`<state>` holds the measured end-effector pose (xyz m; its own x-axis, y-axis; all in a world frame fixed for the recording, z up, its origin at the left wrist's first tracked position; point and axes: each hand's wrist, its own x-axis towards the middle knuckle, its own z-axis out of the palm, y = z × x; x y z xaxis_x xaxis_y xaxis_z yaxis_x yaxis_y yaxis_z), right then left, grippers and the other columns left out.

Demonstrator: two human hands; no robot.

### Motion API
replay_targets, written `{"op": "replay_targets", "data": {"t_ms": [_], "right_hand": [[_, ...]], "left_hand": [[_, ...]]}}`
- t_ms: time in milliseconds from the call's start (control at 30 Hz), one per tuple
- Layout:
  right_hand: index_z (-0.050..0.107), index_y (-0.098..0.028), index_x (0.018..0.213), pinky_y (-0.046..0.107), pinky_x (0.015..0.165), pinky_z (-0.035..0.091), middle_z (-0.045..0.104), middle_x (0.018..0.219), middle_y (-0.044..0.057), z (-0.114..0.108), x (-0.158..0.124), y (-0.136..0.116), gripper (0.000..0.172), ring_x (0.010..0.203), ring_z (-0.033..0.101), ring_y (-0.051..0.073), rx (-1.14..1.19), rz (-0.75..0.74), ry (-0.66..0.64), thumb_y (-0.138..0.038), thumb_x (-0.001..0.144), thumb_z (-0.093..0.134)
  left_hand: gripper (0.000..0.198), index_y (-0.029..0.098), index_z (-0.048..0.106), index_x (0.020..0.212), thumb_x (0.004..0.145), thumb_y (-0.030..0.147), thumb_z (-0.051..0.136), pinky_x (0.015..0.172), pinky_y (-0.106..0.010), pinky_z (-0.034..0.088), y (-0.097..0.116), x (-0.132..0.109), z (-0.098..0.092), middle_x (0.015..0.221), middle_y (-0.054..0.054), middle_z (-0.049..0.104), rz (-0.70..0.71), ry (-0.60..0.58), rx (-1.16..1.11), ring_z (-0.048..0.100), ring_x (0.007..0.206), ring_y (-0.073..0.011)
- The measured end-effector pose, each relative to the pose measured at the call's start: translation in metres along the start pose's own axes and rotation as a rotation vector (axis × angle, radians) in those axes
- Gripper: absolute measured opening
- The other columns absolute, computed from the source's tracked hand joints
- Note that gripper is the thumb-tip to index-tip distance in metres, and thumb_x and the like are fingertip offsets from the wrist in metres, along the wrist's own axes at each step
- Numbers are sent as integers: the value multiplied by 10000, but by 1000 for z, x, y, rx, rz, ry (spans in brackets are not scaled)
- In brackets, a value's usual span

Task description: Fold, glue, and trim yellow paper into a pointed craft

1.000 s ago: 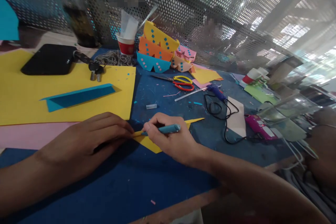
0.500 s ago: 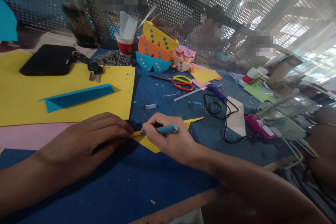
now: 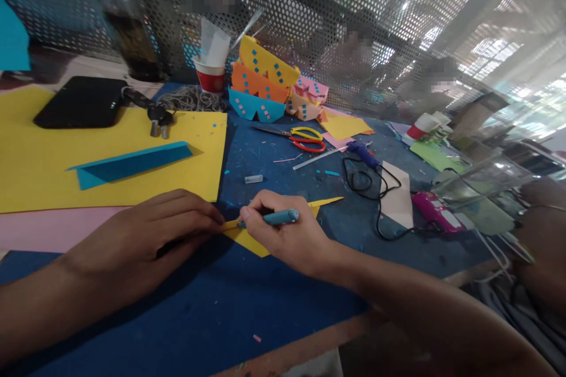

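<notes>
A teal pen (image 3: 283, 217) is gripped in my right hand (image 3: 294, 241), its tip down by a folded piece of yellow paper (image 3: 251, 241). That paper lies on the blue tabletop, partly hidden under the right hand, with a narrow pointed end showing beyond it. Fingers together, my left hand (image 3: 177, 224) holds the paper's left end at its fingertips. A folded blue paper strip (image 3: 132, 166) rests beyond the left hand on a large yellow sheet (image 3: 35, 179). Scissors (image 3: 305, 138) with red and yellow handles lie past the right hand.
Folded, dotted paper pieces (image 3: 259, 103) stand at the back beside a red and white cup (image 3: 210, 78). A glue gun (image 3: 365, 154) trails its black cable toward a magenta power strip (image 3: 437, 212). Left are a black phone (image 3: 79, 101), keys (image 3: 159, 121) and a bottle (image 3: 132, 41).
</notes>
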<state>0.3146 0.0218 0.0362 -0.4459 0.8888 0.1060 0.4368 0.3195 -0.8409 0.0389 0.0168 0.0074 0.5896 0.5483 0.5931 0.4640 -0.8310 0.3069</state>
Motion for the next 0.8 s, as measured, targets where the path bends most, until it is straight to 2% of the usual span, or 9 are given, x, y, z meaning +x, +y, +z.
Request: {"op": "replay_targets", "data": {"t_ms": [233,333,500,667,800], "right_hand": [[689,-255,878,300,707,484,710,796,-15,-1,-1,1,444,737,627,157,87,-40,54,-640,1098,721],[700,-254,892,300,702,502,709,785,-16,-1,-1,1,439,718,627,151,97,-66,79,-636,1110,707],[735,-247,955,314,724,544,712,788,-10,-8,-3,-4,389,744,675,162,131,-127,130,-588,1135,684],[766,-253,1040,331,749,603,722,822,-6,-23,-4,-6,323,774,708,174,158,-158,253,-554,1141,708],[765,-250,1057,326,721,592,720,817,-16,-39,-1,-6,293,739,691,156,180,-234,374,-517,1166,713]], "left_hand": [[322,336,854,1176,1135,136,604,855,-236,688,-1,-2,0,1115,19,913,-30,-21,-50,867,965,-152],[323,332,863,1158,1140,143,601,841,-252,694,-1,-1,-1,1100,9,914,-40,-26,-61,868,946,-164],[309,328,857,1189,1167,145,610,855,-210,671,-2,2,-3,1112,21,909,-16,-56,-56,863,972,-143],[261,326,848,1209,1191,195,623,827,-223,665,0,3,-3,1096,22,898,-46,-42,-44,850,953,-154],[232,308,841,1186,1213,247,619,805,-223,671,1,3,-4,1075,23,893,-61,-14,-5,857,919,-147]]}}
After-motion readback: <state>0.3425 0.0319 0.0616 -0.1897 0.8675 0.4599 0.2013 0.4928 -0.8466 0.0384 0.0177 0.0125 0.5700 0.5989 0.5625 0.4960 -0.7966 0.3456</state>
